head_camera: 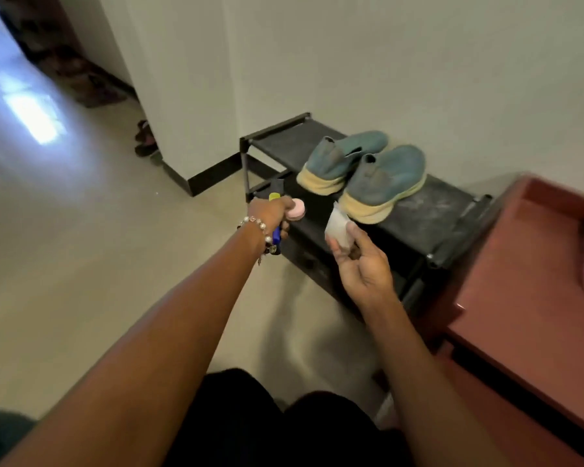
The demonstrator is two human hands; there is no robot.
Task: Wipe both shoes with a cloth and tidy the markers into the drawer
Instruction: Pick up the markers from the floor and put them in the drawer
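My left hand [272, 210] is out over the floor [115, 264] just off the rack's [432, 210] left front corner, grip closed round a bunch of markers [277, 235]: a blue barrel sticks out below the fist, a yellow and a dark end above it, and a round pink thing [297, 209] sits at the fingertips; can't tell what it is. Bead bracelet [255, 225] on that wrist. My right hand [354, 261] is palm up, just in front of the rack's front edge, thumb and fingers pinching a small white cloth [337, 225] that stands up from the grip, its top corner near the heel of the near shoe [383, 183]. Both shoes sit side by side on the rack top, heels toward me at the front edge, toes toward the wall [418, 79]; the far shoe [344, 160] touches the near one. Bare rack top shows left of the shoes and right of them up to the end rail. Reddish drawer [533, 251] stands open to the right, its corner just beside the rack's right end, something pink inside at the frame edge. Wide bare floor to the left.
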